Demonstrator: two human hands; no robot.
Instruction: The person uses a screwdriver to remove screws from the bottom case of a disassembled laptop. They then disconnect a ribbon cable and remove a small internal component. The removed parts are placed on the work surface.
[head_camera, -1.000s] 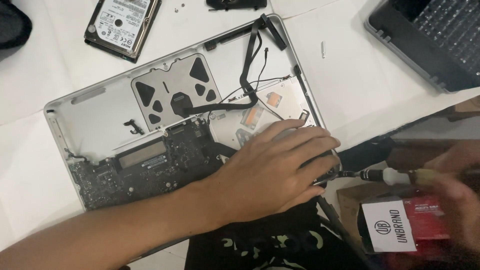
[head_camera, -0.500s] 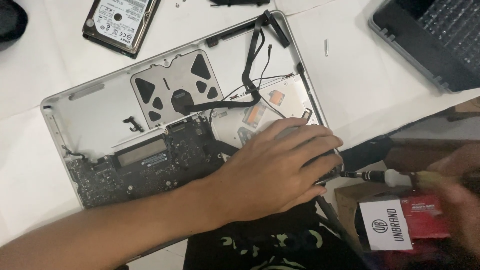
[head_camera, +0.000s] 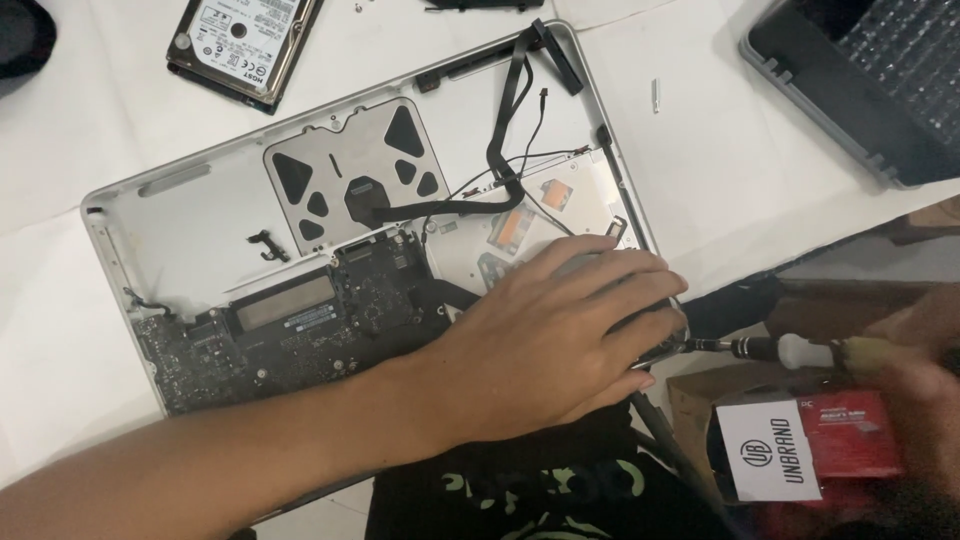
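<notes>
Laptop staying put mid-frame; left hand still pressing flat, right hand still clamped on screwdriver.

A bare hard disk drive with a white label and dark edges lay on the white counter at the upper left. A small silver screw post lay well apart from it toward the right. A grey laptop with a black keyboard sat at the upper right corner. A red cardboard box with a white label stood at the lower right, below the counter edge.
</notes>
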